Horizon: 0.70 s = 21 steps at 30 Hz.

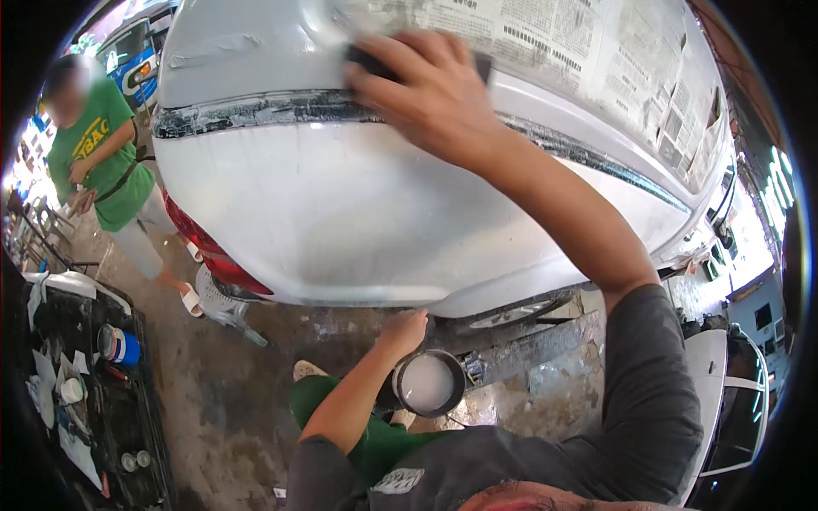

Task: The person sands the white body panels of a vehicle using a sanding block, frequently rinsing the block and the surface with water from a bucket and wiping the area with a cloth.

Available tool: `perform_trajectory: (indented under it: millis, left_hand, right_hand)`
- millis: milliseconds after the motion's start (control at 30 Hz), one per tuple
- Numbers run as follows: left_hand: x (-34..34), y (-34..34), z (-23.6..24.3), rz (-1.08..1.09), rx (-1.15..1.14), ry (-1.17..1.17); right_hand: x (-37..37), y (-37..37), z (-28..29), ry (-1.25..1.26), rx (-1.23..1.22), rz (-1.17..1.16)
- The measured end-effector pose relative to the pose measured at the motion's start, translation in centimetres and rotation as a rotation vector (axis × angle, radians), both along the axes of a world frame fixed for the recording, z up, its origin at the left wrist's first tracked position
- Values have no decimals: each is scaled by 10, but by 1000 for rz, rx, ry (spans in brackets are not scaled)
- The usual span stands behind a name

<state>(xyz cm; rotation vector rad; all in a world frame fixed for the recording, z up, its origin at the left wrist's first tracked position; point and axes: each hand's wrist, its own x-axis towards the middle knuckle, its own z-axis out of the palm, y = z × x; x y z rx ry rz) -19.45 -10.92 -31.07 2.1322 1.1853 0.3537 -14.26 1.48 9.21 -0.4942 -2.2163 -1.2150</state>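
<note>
My head-worn fisheye camera looks steeply down and forward from above, wide in sweep, close to the white car point(341, 213)

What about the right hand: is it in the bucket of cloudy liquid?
No, the right hand holds a dark block at the pale car body, well apart from the bucket.

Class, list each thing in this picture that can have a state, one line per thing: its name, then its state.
Right grip, closed on the block, slightly blurred
Dark block, held against the car
Left grip, at the car's lower edge, contact unclear
Car body, pale with greyish patches
Dark strip, streaked with white
Newspaper, spread over the upper bodywork
Bucket, holding cloudy whitish liquid
Co-worker, standing
</note>
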Motion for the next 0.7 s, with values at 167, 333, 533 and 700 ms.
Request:
perform_trajectory:
  millis: [167,333,533,700]
  left_hand:
    - [-12,3,-11,44,14,13]
    - [-29,3,12,71,-21,48]
    - [-15,9,-12,75,52,32]
    - [-16,8,0,99,20,10]
  right_hand:
    - [49,-6,2,-2,-5,-61]
    - [135,-19,0,5,-28,-148]
    - [8,3,8,-71,-69,-11]
    - [87,-9,15,-26,-69,-26]
